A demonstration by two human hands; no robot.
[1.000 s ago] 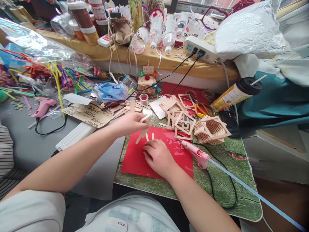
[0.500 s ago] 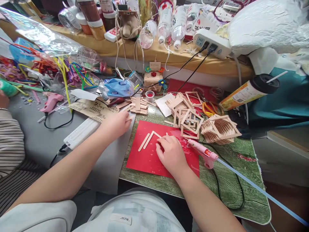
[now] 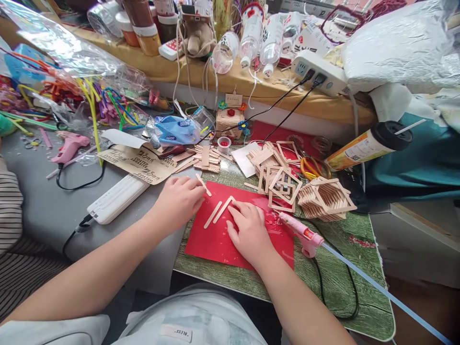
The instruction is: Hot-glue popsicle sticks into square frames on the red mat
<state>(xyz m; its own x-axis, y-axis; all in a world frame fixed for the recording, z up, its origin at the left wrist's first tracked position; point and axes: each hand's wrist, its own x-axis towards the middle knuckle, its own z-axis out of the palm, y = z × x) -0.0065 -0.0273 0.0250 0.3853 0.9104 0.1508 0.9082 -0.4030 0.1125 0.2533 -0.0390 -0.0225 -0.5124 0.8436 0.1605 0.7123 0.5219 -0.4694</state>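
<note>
My left hand (image 3: 181,197) pinches a craft stick (image 3: 203,185) that slants over the top left corner of the red sheet (image 3: 208,244). My right hand (image 3: 249,230) lies on the sheet, thumb apart from its fingers. Its fingertips are at the upper end of a craft stick (image 3: 223,209), hiding part of what lies there. Parallel to that stick lies another craft stick (image 3: 213,214). Right of this hand, a pink glue gun (image 3: 304,232) with a long glue stick (image 3: 381,282) rests on the green table (image 3: 334,278).
Behind the sheet lie square stick frames (image 3: 280,184), beside a stacked stick tower (image 3: 325,199). Loose sticks (image 3: 207,160) are near a small cup (image 3: 224,144). A white power strip (image 3: 117,199) is at left. A tilted drink cup (image 3: 370,143) stands at right.
My left hand has come from the loose sticks toward the red sheet, with a craft stick now visible in it. My right hand has shifted slightly over the sticks.
</note>
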